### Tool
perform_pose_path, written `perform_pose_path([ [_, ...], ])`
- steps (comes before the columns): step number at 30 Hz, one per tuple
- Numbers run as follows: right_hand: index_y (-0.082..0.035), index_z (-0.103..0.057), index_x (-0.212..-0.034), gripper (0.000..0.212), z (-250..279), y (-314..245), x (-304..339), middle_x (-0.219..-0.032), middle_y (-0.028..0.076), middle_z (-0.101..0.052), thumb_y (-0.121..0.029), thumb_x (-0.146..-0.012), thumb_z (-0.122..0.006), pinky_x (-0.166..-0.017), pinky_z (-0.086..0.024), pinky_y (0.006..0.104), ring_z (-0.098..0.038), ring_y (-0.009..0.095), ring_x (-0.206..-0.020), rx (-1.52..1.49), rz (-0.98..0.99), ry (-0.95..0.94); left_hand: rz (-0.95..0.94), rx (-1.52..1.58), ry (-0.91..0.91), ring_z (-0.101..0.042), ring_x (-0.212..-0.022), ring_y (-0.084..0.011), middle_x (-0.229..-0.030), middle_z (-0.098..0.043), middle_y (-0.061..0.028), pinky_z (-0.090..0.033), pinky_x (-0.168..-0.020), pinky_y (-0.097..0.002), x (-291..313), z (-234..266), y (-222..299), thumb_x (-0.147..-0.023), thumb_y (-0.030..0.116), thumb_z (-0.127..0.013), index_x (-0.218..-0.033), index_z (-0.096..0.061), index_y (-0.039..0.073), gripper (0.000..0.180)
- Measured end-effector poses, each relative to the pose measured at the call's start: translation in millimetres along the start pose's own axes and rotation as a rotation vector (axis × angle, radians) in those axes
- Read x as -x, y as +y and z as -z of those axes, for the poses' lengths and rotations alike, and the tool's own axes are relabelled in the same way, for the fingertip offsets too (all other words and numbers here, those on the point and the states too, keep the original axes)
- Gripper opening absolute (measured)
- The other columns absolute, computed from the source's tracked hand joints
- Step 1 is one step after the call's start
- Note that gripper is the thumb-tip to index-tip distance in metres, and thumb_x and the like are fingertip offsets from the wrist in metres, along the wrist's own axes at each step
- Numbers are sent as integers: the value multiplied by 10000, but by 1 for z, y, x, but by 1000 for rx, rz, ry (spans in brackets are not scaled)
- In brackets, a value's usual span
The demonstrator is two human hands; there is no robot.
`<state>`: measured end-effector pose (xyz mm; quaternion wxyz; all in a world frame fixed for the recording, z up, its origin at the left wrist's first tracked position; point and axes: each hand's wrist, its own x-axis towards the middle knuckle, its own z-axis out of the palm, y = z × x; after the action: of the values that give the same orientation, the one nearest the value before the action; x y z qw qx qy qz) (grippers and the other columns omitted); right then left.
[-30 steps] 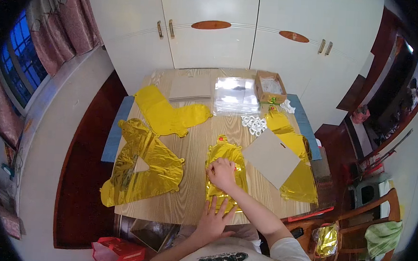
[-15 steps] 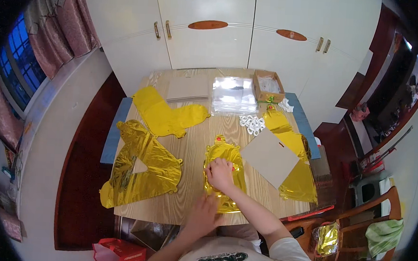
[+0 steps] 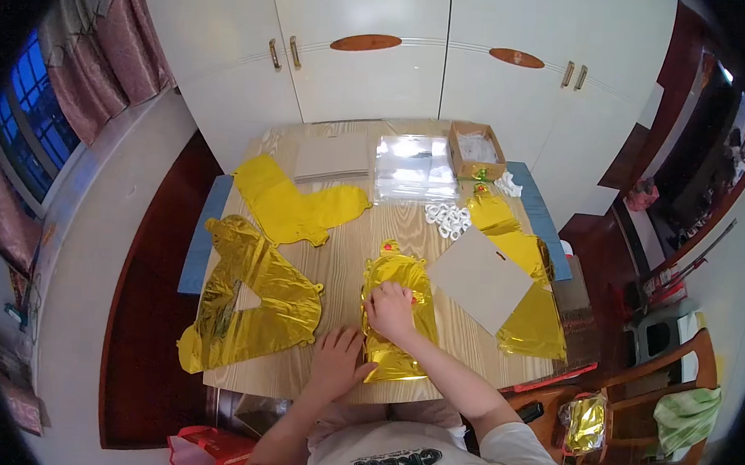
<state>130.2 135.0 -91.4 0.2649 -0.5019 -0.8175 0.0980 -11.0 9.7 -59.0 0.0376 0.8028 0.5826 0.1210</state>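
A flat gold foil balloon, with a small red spot at its top tab, lies lengthwise on the wooden table in front of me. My right hand rests on its middle, fingers bent and pressed together on the foil; what is under the palm is hidden. My left hand lies near the table's front edge, fingers spread, its thumb by the balloon's lower left side. A large triangular gold foil balloon with a hole in it lies to the left. Beyond that is a matte yellow-gold foil balloon.
A grey card sheet overlaps more gold foil at the right. Farther back are white rings, clear plastic sleeves, an open cardboard box and stacked card. A wooden chair stands at the right.
My left hand has moved a little left and come down flat by the balloon's edge, its fingers spreading. My right hand stays at nearly the same place on the foil.
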Motion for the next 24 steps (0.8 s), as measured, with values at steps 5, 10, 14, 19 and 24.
perform_pose_path([
  [5, -72, -651, -891, 176, 0, 0, 0, -936, 96, -574, -242, -847, -645, -873, -366, 436, -531, 270, -979, -3, -1, 7, 7, -8, -20, -419, -1277, -338, -1342, -510, -120, -330, -1062, -493, -16, 2, -9, -865, 527, -594, -1298, -553, 51, 644],
  [10, -92, -643, -848, 152, -6, 3, 0, -891, 89, -560, -240, -822, -671, -840, -365, 427, -537, 268, -936, 16, 22, 86, 10, -41, -24, -430, -1263, -320, -1322, -522, -97, -345, -1045, -474, -32, 7, -16, -871, 510, -586, -1292, -575, 94, 592],
  [14, -100, -636, -821, 148, -9, 4, 0, -865, 90, -555, -243, -818, -674, -819, -371, 430, -545, 272, -908, -4, 33, 128, 33, -19, -9, -436, -1257, -320, -1322, -525, -81, -351, -1035, -479, -40, 6, -23, -882, 479, -584, -1275, -601, 131, 525],
  [19, -79, -605, -886, 137, -6, 1, -1, -895, 109, -562, -211, -852, -612, -837, -380, 435, -543, 289, -928, -20, 18, 130, 10, -52, 52, -464, -1216, -305, -1269, -548, -65, -363, -999, -477, -48, 0, -35, -910, 456, -555, -1207, -652, 183, 415],
  [24, -76, -572, -934, 133, -7, 3, -1, -904, 113, -564, -189, -863, -580, -844, -384, 426, -545, 291, -934, -14, 7, 123, 80, 7, -82, -426, -1274, -348, -1343, -519, -75, -321, -1056, -519, -58, 7, -43, -962, 428, -496, -1285, -618, 289, 372],
])
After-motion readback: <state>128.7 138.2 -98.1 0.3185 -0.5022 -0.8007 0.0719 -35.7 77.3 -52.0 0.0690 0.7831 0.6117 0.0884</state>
